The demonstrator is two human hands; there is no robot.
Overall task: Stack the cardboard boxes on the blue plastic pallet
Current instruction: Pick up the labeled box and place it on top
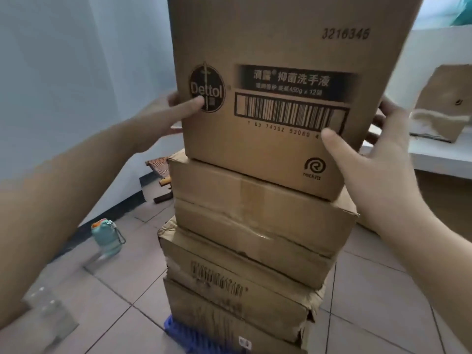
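While it sits atop 4 stacked brown boxes point(263, 221), the printed brown cardboard Dettol box point(275, 98) is clamped between left hand point(163, 116) and right hand point(373, 159).

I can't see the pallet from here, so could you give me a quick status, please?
Left hand and right hand grip the Dettol box sides. Box atop stack on blue pallet. Nothing in the way.
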